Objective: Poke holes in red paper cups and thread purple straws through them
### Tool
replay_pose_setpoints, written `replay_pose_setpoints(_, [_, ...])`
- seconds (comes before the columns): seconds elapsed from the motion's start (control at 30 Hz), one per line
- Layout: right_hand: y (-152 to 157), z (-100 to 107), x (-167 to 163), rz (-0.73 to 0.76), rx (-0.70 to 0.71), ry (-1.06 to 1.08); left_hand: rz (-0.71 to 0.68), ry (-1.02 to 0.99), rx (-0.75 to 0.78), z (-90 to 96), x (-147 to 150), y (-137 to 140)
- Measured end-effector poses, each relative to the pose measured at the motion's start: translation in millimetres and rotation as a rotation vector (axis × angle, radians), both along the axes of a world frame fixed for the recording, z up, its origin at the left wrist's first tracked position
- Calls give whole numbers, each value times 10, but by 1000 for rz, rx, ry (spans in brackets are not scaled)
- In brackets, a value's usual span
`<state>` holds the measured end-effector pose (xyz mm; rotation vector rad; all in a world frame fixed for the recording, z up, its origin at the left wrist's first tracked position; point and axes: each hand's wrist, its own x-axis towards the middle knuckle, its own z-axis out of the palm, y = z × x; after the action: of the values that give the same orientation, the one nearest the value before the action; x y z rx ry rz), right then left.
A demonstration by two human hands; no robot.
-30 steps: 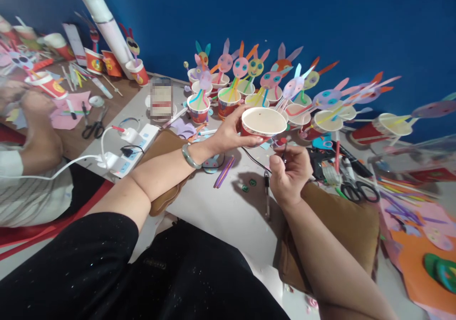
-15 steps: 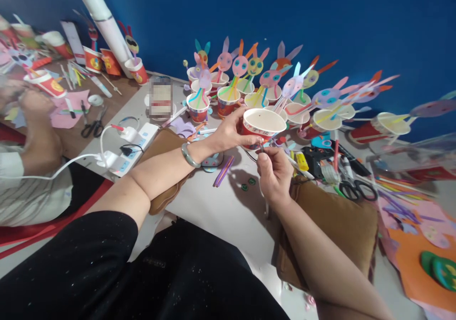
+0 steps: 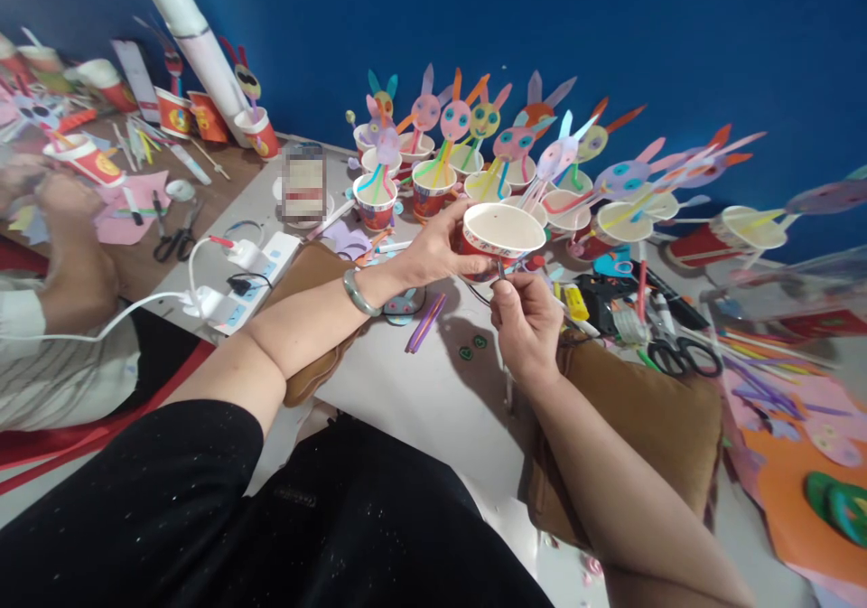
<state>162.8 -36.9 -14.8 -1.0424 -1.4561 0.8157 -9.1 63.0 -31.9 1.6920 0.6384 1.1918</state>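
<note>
My left hand [image 3: 443, 245] is closed around a red-and-white paper cup [image 3: 505, 225], tilted so its open mouth and bare inside show. In my right hand [image 3: 525, 323] a thin metal-tipped tool [image 3: 501, 269] is pinched, its tip at the cup's lower wall. Most of the tool is hidden by my fingers, so its kind does not show. On the table beneath lie purple straws [image 3: 425, 323] and two small green pieces [image 3: 472, 348]. Behind the cup stand several paper cups [image 3: 433, 182] bearing paper bunny heads [image 3: 456, 122] on coloured straws.
A power strip [image 3: 261, 274] with plugs lies left, beside a brown cushion [image 3: 315, 305]. Another brown cushion [image 3: 629, 436] is under my right forearm. Black-handled scissors [image 3: 684, 355], markers and coloured paper [image 3: 792, 491] crowd the right. Another person's arm [image 3: 78, 238] is at far left.
My right hand and the metal tool have shifted very slightly to the right at the cup's wall. The left hand keeps its hold on the cup.
</note>
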Motion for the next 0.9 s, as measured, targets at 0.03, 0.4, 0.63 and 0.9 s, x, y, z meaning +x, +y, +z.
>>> replay_pose_setpoints(0.03, [1, 4, 0, -1, -2, -3, 0, 5, 7, -8, -1, 8])
replay_pose_setpoints(0.4, [23, 57, 3, 13, -37, 50, -49, 7, -14, 77, 5, -92])
replay_pose_setpoints(0.63, [40, 38, 16, -9, -25, 40, -54, 33, -43, 105, -1, -107])
replay_pose_setpoints(0.9, [39, 7, 17, -30, 10, 4, -19, 30, 1, 113, -6, -120])
